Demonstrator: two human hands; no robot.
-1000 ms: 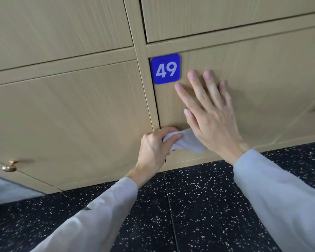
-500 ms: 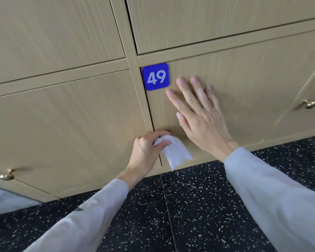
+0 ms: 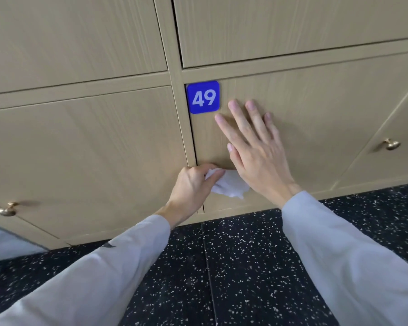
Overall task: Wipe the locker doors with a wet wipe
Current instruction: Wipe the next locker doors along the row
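A light wood locker door [image 3: 316, 118] fills the right half of the head view, with a blue plate reading 49 [image 3: 203, 97] at its top left corner. My right hand [image 3: 252, 149] lies flat on this door, fingers straight and spread, just right of the plate. My left hand [image 3: 191, 187] grips a crumpled white wet wipe [image 3: 229, 184] against the door's lower left edge, beside the vertical gap. Part of the wipe is hidden behind my right palm.
Another wood door [image 3: 85, 156] sits to the left, with a brass knob [image 3: 7, 210] at its lower left. A second brass knob [image 3: 391, 144] shows at the far right. More doors run above. Black speckled floor [image 3: 240, 267] lies below.
My left hand with the wipe has slid slightly along the door's lower left edge, and the wipe is more bunched. My right hand stays flat on the door. The camera has shifted a little.
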